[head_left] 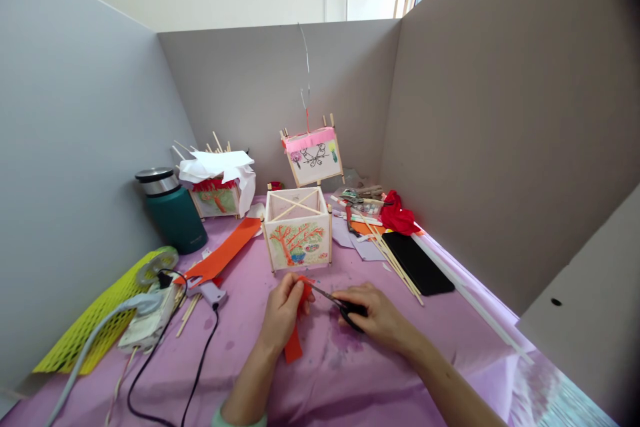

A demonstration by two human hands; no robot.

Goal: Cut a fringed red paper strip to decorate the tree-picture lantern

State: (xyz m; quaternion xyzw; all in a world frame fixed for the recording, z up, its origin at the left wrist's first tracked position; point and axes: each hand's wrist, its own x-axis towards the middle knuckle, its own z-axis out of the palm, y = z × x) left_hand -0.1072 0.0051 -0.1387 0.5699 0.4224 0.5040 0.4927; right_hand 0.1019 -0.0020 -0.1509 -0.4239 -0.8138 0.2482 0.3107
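Pinched in my left hand is a strip of orange-red paper, whose lower end hangs down below my fingers. My right hand grips black-handled scissors, with the blades pointing left to the strip's upper end by my left fingertips. Whether the blades are open or closed on the paper is hard to make out. Just beyond both hands stands a square lantern frame of wooden sticks and white panels, with a coloured tree drawing on the front and crossed sticks on top.
A teal bottle, a power strip and a glue gun with trailing cords lie left. A pink-topped lantern hangs behind. A black phone, wooden sticks and red cloth lie right. Grey partitions surround the table.
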